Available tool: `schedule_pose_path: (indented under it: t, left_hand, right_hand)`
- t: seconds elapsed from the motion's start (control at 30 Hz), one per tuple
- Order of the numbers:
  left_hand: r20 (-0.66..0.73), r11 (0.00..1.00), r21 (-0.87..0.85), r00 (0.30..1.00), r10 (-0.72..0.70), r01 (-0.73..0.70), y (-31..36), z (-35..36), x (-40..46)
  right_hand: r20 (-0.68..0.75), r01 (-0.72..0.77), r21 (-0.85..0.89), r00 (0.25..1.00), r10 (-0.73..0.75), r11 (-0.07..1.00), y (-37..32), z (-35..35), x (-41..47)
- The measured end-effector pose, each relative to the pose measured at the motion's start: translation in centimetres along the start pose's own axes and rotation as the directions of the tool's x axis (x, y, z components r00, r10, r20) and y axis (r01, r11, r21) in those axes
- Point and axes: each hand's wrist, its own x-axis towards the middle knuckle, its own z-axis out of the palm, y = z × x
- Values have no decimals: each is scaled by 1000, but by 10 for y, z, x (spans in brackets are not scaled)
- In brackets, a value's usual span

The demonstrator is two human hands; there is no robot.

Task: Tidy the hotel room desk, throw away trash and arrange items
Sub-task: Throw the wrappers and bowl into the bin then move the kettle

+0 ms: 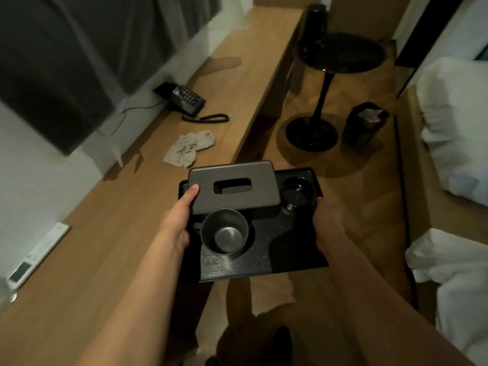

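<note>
I hold a black tray (285, 249) in the air beside the long wooden desk (126, 233), over the floor. My left hand (179, 220) grips the tray's left edge, its thumb lying on a brown tissue box (232, 187) that sits across the far part of the tray. My right hand (326, 223) grips the tray's right edge; its fingers are hidden under the tray. A metal cup (224, 233) stands upright in front of the box. A black ashtray (297, 191) sits in the tray's far right corner.
On the desk lie a crumpled cloth (190, 147), a black telephone (186, 101) with its cord, and a white remote (38, 253) at the near left. A black round side table (340, 52) and a dark bin (365, 122) with trash stand on the floor. White bedding (456, 128) lies at the right.
</note>
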Motion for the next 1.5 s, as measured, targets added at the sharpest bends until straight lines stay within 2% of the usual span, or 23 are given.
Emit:
schedule_pose_path:
  t: [0.17,0.37,0.8,1.0,1.27,1.5]
  left_hand:
    - [108,996,90,994,-2,-8,10,93,10]
    - [170,987,156,985,19,-46,36,184,55]
    - [254,963,260,967,-2,-66,129,366,212]
    - [232,959,281,972,-38,-30,154,462,263]
    - [215,966,255,976,-24,-33,184,604,304]
    - [204,959,276,979,7,-65,217,703,347]
  right_hand:
    - [-164,-48,19,985,51,999,-39,-50,24]
    - [-270,-110,60,955,122,992,-78,-72,87]
    - [-350,-107,183,922,167,977,-222,-80,234]
    - [-368,-131,206,908,201,970,-275,-96,317]
    - [-403,-118,143,900,167,983,-371,-145,444]
    - [-395,-115,127,905,157,985,-436,-168,521]
